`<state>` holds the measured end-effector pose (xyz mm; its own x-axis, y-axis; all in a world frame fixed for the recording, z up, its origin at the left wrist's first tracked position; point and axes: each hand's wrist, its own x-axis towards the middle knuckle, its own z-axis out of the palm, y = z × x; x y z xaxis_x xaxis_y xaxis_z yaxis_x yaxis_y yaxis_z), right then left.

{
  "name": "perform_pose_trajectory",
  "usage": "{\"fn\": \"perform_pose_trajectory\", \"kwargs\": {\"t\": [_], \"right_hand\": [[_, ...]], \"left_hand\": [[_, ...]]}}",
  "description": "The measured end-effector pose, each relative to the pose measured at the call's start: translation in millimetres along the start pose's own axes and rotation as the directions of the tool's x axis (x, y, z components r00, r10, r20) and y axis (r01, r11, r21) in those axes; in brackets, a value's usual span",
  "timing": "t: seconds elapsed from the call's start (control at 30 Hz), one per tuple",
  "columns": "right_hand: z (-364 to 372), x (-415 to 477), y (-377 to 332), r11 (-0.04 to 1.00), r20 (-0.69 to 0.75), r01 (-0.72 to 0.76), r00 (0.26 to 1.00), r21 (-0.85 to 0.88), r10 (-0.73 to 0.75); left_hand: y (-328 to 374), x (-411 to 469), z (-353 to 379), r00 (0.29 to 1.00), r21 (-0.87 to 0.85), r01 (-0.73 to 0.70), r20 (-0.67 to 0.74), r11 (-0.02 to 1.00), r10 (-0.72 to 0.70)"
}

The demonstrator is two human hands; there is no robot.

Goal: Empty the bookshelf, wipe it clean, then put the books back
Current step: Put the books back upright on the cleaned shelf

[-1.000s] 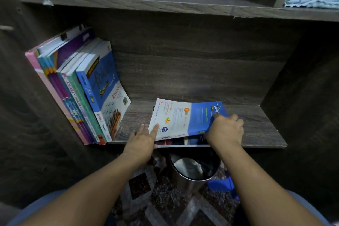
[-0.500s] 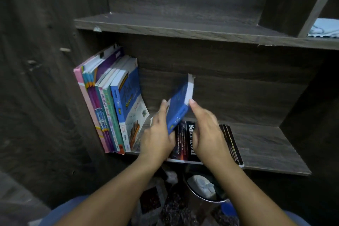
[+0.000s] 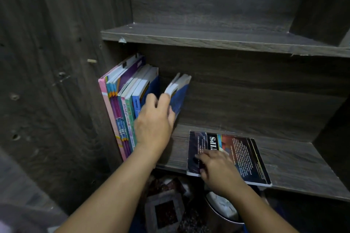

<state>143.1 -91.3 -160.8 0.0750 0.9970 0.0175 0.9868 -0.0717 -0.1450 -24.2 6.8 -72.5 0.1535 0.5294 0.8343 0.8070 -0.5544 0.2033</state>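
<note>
Restocking: gripping tilted blue paperback book [image 3: 179, 94] in curled left hand [image 3: 153, 125] just right of colourful upright book row [image 3: 125, 104]; resting flat right hand [image 3: 219, 166] on dark glossy book [image 3: 238, 149] farther right. Next, probably: pushing paperback against row.

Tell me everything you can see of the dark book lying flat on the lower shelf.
The dark book is a thin paperback with a black cover, small white text, large white letters and an orange-red picture. It lies flat, cover up, slightly askew on the lower shelf, with its near edge overhanging the shelf front. The right hand rests on its near left corner. Whether it grips the edge is unclear.
</note>
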Motion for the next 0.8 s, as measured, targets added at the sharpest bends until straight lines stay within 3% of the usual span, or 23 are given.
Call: {"fn": "perform_pose_trajectory", "kwargs": {"t": [0.07, 0.23, 0.53, 0.8], "right_hand": [[3.9, -3.1, 2.7, 0.997, 0.089, -0.059, 0.994, -0.051, 0.063], [10.8, -10.5, 10.7, 0.988, 0.210, -0.118, 0.968, -0.095, 0.136], [16.6, -24.9, 24.2, 0.979, 0.226, -0.165, 0.956, -0.122, 0.189], [12.8, -27.0, 38.4, 0.959, 0.238, -0.235, 0.933, -0.159, 0.269]], "left_hand": [[-14.0, 2.4, -0.9, 0.996, 0.099, 0.004, -0.093, 0.995, 0.005], [-40.9, 3.5, 8.4, 0.956, 0.313, 0.176, -0.280, 0.933, -0.087], [-47.9, 11.6, 39.2, 0.914, 0.315, 0.241, -0.392, 0.918, -0.105], [-43.8, 6.8, 32.7, 0.937, 0.275, 0.210, -0.331, 0.938, -0.112]]}}
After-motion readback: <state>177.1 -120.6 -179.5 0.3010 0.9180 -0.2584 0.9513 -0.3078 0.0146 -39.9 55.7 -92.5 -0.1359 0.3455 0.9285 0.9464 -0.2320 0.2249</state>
